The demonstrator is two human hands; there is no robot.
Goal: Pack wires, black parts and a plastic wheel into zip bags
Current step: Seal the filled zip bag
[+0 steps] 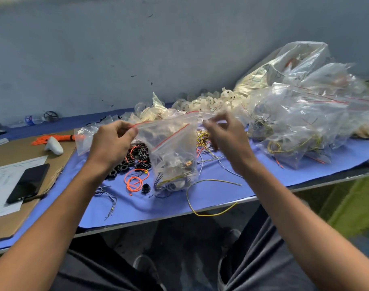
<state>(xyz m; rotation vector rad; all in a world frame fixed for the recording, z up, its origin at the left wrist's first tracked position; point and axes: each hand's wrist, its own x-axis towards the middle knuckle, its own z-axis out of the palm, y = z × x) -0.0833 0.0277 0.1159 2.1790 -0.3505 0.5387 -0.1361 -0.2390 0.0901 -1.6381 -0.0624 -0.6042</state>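
Nearest, in front of the zip bag (173, 148): a yellow wire (208, 214) looping off the table (231, 192) edge. Left of the bag's bottom: orange wire coil (135, 180), single black part (146, 188), grey wires (109, 198). The zip bag hangs upright with its long axis vertical and mouth up, its bottom sagging onto the blue table cover. The red zip strip along the top runs left-right, tilted up toward the right. A second red strip crosses the front diagonally; can't tell if it's the other lip or another bag. Inside, low down: wires and something white, blurred. Left hand (114, 141) pinches the top-left corner, thumb and curled fingers on the strip. Right hand (225, 133) is motion-blurred, fingers curled at the top-right corner, which looks like a pinch on the plastic. Just behind the bag, left: pile of black parts (135, 154); right: loose yellow wires (203, 136). Far left of the bag: phone (28, 183) on a printed sheet (3, 185) (print too small to read) on cardboard (15, 215), a white controller (54, 145) and an orange wire bundle (47, 139). Right of the bag: heap of filled clear bags (294, 122). Behind the bag: white plastic wheels (210, 101), a water bottle (32, 119) with an unreadable label, and the wall (158, 49).
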